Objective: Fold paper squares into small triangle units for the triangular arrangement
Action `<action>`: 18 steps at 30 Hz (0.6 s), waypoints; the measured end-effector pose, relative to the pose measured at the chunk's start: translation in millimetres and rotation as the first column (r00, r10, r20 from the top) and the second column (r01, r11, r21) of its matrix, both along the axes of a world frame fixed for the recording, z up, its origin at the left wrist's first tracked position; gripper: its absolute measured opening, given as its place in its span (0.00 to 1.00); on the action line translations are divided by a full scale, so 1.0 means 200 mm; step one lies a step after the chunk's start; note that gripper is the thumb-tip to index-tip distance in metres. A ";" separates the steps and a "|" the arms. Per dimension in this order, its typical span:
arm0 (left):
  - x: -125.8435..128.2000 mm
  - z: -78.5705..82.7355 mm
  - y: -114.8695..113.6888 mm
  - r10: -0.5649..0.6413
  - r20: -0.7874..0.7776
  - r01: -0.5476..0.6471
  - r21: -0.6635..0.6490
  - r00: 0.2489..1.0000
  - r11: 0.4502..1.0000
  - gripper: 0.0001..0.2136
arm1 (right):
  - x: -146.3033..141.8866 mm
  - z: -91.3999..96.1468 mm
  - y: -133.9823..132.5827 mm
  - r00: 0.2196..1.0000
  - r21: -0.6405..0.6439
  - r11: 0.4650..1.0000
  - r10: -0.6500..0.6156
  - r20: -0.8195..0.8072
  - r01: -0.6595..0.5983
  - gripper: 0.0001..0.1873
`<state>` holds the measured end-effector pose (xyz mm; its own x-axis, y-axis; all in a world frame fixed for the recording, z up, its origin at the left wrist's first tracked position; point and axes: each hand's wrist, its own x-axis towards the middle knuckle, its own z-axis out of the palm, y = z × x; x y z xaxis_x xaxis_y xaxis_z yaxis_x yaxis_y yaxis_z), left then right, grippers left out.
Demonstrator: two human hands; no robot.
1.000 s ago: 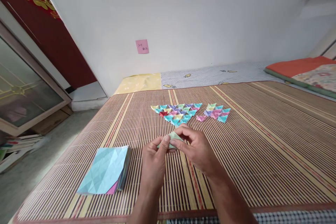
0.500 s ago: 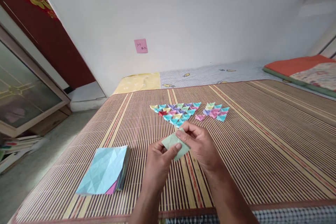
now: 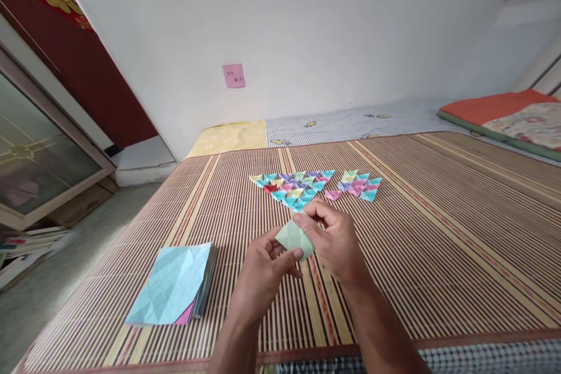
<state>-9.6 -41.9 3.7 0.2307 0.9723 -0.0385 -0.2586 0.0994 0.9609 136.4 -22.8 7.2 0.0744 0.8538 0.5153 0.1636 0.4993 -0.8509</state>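
Bamboo-slat mat [image 3: 438, 245] | pale-green folded paper [image 3: 291, 236]: likely light, soft, tearable; best held by edges | left hand [image 3: 265, 266] pinches its 6 o'clock, right hand [image 3: 335, 239] its 1 o'clock

Centre, low: left hand [image 3: 265, 269] and right hand [image 3: 335, 242] both hold one pale green paper [image 3: 291, 234], above a striped mat [image 3: 438, 234]. Left thumb lies across its lower edge; right thumb presses near the top. Just beyond, mid-frame: a large cluster of small folded paper shapes [image 3: 294, 193], mixed colours; smaller cluster [image 3: 360, 186] to its right. Lower left: paper stack [image 3: 169, 283], light blue on top. Upper centre-left: pink note [image 3: 234, 76] on white wall [image 3: 350, 29].
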 end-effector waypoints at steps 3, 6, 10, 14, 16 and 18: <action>0.03 -0.01 0.00 0.037 0.117 -0.030 -0.064 0.992 0.997 0.15 | -0.01 0.00 0.00 0.999 0.038 0.998 -0.049 0.021 0.048 0.14; 0.06 -0.04 0.00 0.089 0.178 -0.078 -0.064 0.980 0.995 0.14 | -0.02 0.00 -0.01 0.999 0.036 0.998 -0.048 0.008 0.047 0.14; 0.07 -0.05 0.00 0.113 0.173 -0.104 -0.062 0.978 0.993 0.14 | -0.02 0.00 -0.02 1.000 0.022 1.000 -0.012 -0.020 0.012 0.14; 0.06 -0.04 0.00 0.148 0.141 -0.140 -0.063 0.979 0.988 0.13 | -0.01 0.00 -0.01 0.994 -0.020 0.999 0.042 -0.102 -0.044 0.09; 0.05 -0.04 0.00 0.172 0.128 -0.166 -0.055 0.977 0.985 0.12 | 0.02 0.00 0.00 0.984 -0.037 0.998 0.036 -0.172 -0.043 0.07; 0.04 -0.05 0.01 0.197 0.114 -0.192 -0.046 0.974 0.980 0.11 | 0.04 0.01 0.00 0.978 -0.025 0.999 0.027 -0.209 -0.033 0.09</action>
